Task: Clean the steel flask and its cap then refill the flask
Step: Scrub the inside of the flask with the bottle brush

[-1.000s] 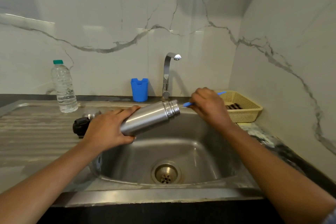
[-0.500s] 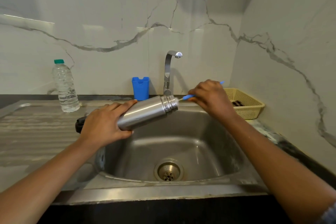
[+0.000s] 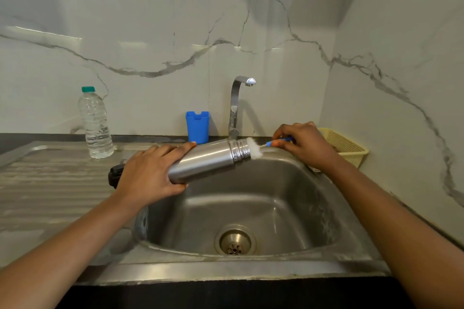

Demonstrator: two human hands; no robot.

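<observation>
Bright, soft, even light; glare streaks on the wall tiles (image 3: pixel 42 31), a faint shadow right of the tap (image 3: pixel 234 105), wide-angle bending at the edges, corners perhaps soft.

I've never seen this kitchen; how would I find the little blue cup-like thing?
From the steel sink, find the curved chrome tap at the back wall. Just left of its base stands a small blue plastic holder with a notched rim. Unlike the clear green-capped bottle farther left, it is opaque and squat.
</observation>
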